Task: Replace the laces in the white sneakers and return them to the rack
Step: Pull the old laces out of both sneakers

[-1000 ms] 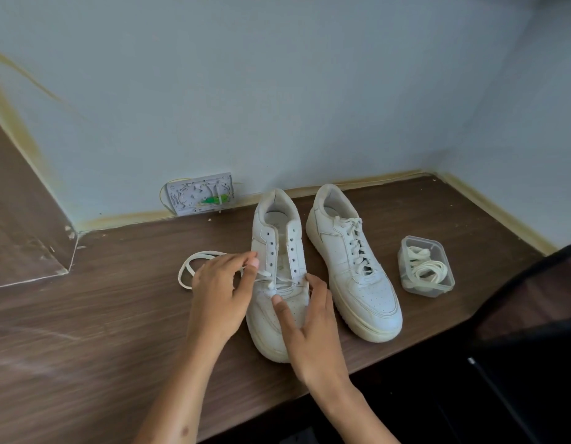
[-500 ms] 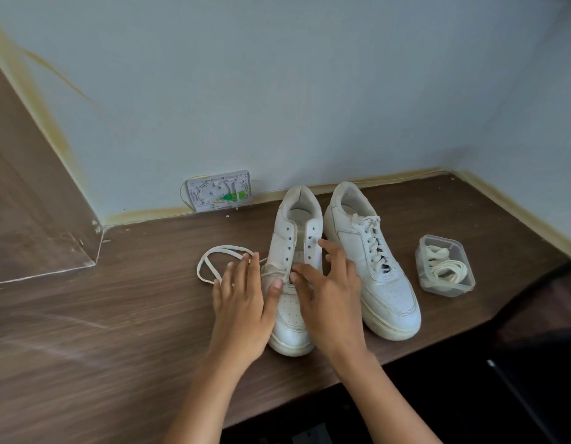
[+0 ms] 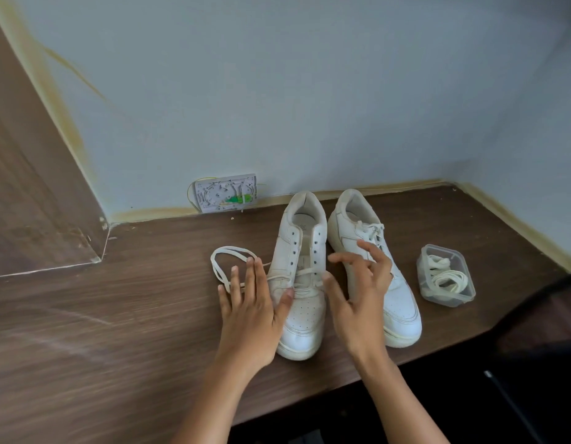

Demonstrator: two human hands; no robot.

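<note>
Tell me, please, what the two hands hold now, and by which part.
Nothing is held. Left hand and right hand are open beside the partly laced white leather sneaker.

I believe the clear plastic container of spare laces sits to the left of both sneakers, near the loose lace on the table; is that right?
Not quite. In the head view the clear plastic container of spare laces sits to the right of both sneakers, beside the laced sneaker. The loose lace lies left of the part-laced sneaker.
</note>
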